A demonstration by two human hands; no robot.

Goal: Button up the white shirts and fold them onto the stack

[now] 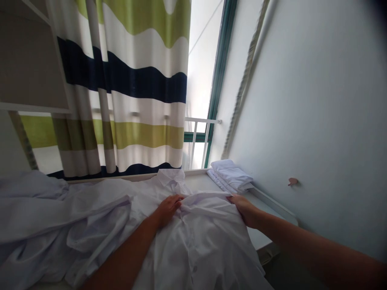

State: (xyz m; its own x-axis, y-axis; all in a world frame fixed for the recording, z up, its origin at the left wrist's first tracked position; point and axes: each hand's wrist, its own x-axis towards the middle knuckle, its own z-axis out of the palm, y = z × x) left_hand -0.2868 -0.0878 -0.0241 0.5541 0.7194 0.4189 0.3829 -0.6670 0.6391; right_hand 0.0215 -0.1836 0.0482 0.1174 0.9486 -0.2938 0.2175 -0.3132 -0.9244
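Note:
A white button-up shirt (208, 241) is spread out in front of me, its lower part hanging toward me over the near edge. Its collar (171, 177) lies at the far side, against the raised rim. Near the middle of the shirt, my left hand (169, 208) is closed on the cloth by the button strip, the fingertips partly hidden in folds. At the shirt's right edge, my right hand (244, 208) pinches the fabric between thumb and fingers. A fold of cloth runs raised between both hands.
More rumpled white garments (60, 213) are heaped at the left. A stack of folded white clothes (230, 175) stands at the back right, by the wall. Behind are a striped curtain (145, 84), a white railing (202, 121) and a window. A small hook (292, 181) projects from the wall.

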